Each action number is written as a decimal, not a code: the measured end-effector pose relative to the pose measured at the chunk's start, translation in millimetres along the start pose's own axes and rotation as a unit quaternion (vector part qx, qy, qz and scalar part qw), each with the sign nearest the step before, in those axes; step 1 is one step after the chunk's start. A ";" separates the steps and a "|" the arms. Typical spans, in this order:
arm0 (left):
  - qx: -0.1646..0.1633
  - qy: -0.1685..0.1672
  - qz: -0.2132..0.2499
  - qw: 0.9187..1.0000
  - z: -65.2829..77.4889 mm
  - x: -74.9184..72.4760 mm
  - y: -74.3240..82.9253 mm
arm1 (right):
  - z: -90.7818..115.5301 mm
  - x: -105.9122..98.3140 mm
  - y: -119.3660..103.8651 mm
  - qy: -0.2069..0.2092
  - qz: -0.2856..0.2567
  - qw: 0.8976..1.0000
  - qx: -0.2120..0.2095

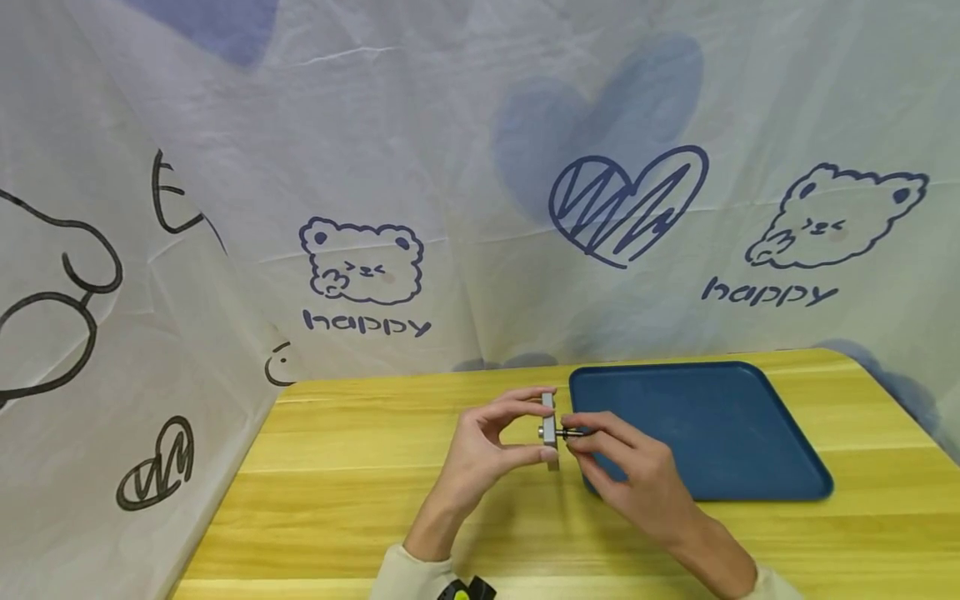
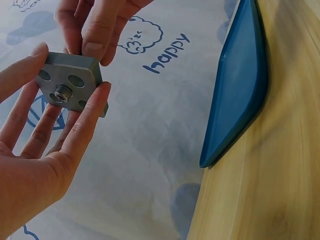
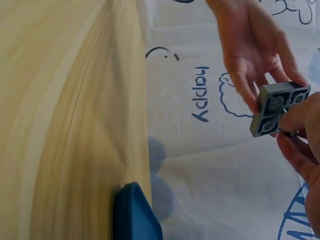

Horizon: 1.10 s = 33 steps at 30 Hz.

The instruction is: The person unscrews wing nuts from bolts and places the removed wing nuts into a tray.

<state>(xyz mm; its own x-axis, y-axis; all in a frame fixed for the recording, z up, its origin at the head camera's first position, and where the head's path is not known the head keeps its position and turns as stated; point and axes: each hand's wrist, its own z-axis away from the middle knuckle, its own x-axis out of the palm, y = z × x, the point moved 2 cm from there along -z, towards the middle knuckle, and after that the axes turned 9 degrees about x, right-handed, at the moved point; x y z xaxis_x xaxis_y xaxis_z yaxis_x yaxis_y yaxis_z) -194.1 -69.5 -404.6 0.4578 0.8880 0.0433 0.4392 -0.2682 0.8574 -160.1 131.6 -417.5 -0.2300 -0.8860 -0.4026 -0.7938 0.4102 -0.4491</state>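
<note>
A square grey plate [image 1: 550,421] is held up on edge over the table by my left hand [image 1: 480,446], its thumb and fingertips on the plate's edges. In the left wrist view the plate's face shows round holes near the corners and the silver head of a screw [image 2: 62,93] at the middle. Recessed pockets mark the plate's other side [image 3: 270,117] in the right wrist view. From that side the thin shaft of the screw [image 1: 573,432] sticks out, partly dark, and my right hand [image 1: 637,467] pinches it. Its fingertips hide part of the shaft.
A blue tray [image 1: 705,433] with a raised rim lies on the wooden table [image 1: 337,467], right of the plate and partly under my right hand. A white cloth [image 1: 465,167] with drawings hangs behind the table and along its left side.
</note>
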 end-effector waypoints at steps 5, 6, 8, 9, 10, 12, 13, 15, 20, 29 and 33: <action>0.002 -0.001 0.001 1.000 -0.2 -0.4 0.6 | -0.8 0.9 3.2 0.010 0.013 0.999 -0.029; 0.004 -0.001 0.000 1.000 -0.2 -0.6 0.7 | -1.1 0.5 3.6 0.010 0.007 1.000 -0.024; 0.011 -0.002 -0.002 1.000 -0.3 -0.7 0.8 | -1.7 -0.9 3.7 0.010 -0.015 1.000 -0.003; 0.013 -0.002 -0.002 1.000 -0.3 -0.7 0.7 | -2.0 -1.9 3.5 0.008 -0.031 0.999 0.013; 0.018 -0.004 -0.003 1.000 -0.4 -0.6 0.7 | -2.1 -3.0 3.3 0.002 -0.056 0.998 0.036; 0.022 -0.005 -0.007 1.000 -0.4 -0.4 0.3 | -2.3 -5.1 2.9 -0.011 -0.111 0.989 0.100; 0.023 -0.005 -0.009 1.000 -0.5 -0.1 0.3 | -2.6 -6.1 2.9 -0.017 -0.136 0.981 0.139; 0.018 -0.006 -0.008 1.000 -0.3 0.5 0.2 | -2.8 -8.1 3.6 -0.031 -0.189 0.955 0.227; -0.013 -0.011 0.003 1.000 0.3 3.3 0.2 | -3.3 -10.8 8.6 -0.067 -0.266 0.869 0.412; -0.019 -0.034 -0.009 0.999 0.8 7.6 -2.7 | 0.9 -6.7 15.7 -0.134 -0.336 0.776 0.516; -0.020 -0.039 -0.011 0.999 0.7 8.2 -3.9 | 2.7 -6.0 16.4 -0.136 -0.361 0.765 0.516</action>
<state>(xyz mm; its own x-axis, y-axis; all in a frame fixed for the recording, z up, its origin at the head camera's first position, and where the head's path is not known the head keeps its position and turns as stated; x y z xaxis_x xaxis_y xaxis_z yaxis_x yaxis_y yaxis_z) -191.5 -61.5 -407.9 0.5077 0.8614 -0.0137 0.4196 -0.2333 0.8772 -170.2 144.1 -424.6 0.2953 -0.9420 0.1592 0.2396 -0.0882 -0.9669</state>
